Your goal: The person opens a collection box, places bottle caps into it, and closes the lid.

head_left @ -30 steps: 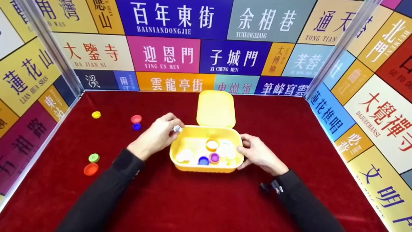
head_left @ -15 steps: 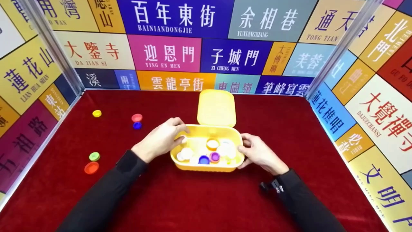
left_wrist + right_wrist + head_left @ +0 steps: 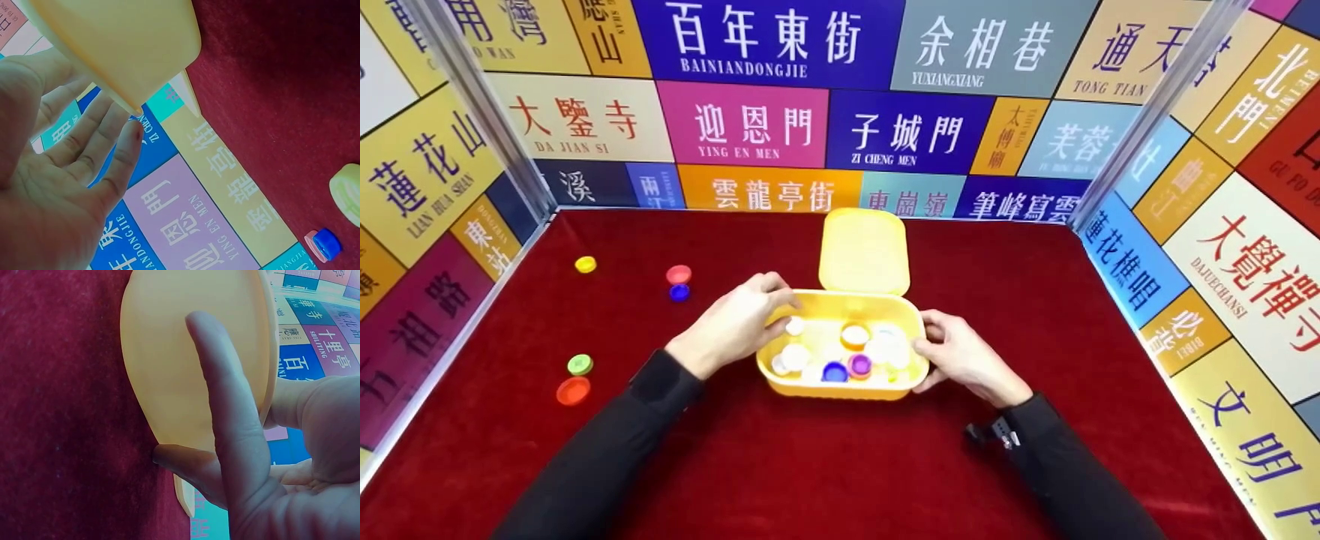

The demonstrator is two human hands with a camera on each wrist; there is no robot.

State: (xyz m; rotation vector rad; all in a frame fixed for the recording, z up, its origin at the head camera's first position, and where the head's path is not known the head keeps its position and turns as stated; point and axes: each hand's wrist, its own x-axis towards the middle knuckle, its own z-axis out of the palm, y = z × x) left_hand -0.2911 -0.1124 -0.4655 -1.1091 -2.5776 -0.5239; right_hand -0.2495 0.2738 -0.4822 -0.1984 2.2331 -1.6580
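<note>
In the head view a yellow plastic box (image 3: 840,394) stands uncovered at mid-table. My right hand (image 3: 964,356) grips its right end, thumb over the rim; the right wrist view has the fingers (image 3: 233,399) along the outer wall. At the left end, my left hand (image 3: 735,319) reaches over the rim with fingers extended. A small white piece (image 3: 793,325) lies inside, just beyond the left thumb. Also in the box are an orange cap with a pale centre (image 3: 855,337), a blue cap (image 3: 835,372), a purple cap (image 3: 859,366) and overexposed white pieces (image 3: 793,358).
The yellow lid (image 3: 864,251) lies flat behind the box. Left on the red cloth (image 3: 810,465) sit a yellow cap (image 3: 586,264), a pink cap (image 3: 679,274) beside a blue cap (image 3: 679,293), and a green cap (image 3: 580,364) beside an orange-red one (image 3: 574,391). Printed panels (image 3: 750,124) wall the table.
My left hand has moved from above the rim, where it pinched a small white piece, down to the box's left end and let the piece go inside. The right hand has stayed put.
</note>
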